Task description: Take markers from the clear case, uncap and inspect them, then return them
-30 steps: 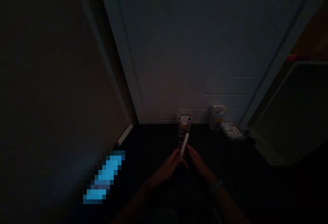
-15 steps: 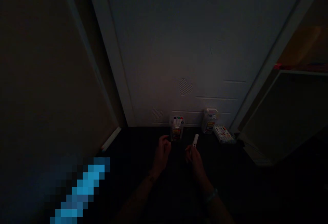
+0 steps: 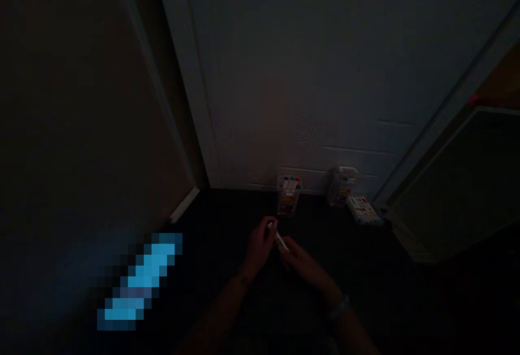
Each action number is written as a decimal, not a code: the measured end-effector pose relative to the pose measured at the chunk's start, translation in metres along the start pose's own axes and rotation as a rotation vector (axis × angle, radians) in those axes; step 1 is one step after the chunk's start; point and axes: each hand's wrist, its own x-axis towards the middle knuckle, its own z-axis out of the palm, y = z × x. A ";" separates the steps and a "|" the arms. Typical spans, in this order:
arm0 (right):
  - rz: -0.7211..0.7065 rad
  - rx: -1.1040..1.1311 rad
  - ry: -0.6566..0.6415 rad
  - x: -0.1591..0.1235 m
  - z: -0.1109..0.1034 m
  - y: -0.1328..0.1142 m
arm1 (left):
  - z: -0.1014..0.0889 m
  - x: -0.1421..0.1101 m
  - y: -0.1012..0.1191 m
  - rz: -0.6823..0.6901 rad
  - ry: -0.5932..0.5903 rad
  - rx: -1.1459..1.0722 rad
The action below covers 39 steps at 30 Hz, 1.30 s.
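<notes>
The scene is very dark. My left hand and my right hand meet over a dark floor, both closed on a small white marker that lies slanted between them. Its upper end sits at my left fingertips, its lower end in my right fingers. Just beyond the hands a clear marker box with coloured caps stands against a white door.
A second clear box and a flat open marker case lie to the right at the door's foot. A wall rises on the left, a dark panel on the right. A blurred-out blue patch sits at lower left.
Half a second ago my hands were apart, the marker in my right hand alone. They have come back together, and both now grip the marker.
</notes>
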 end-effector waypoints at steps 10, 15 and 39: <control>-0.013 0.070 0.420 0.006 -0.024 0.004 | -0.004 0.012 -0.016 -0.120 0.253 -0.136; -0.049 0.189 0.594 0.012 -0.034 0.016 | 0.000 0.011 -0.015 -0.132 0.171 -0.141; -0.139 0.084 0.724 0.015 -0.034 0.019 | 0.007 0.011 -0.026 -0.088 0.048 -0.194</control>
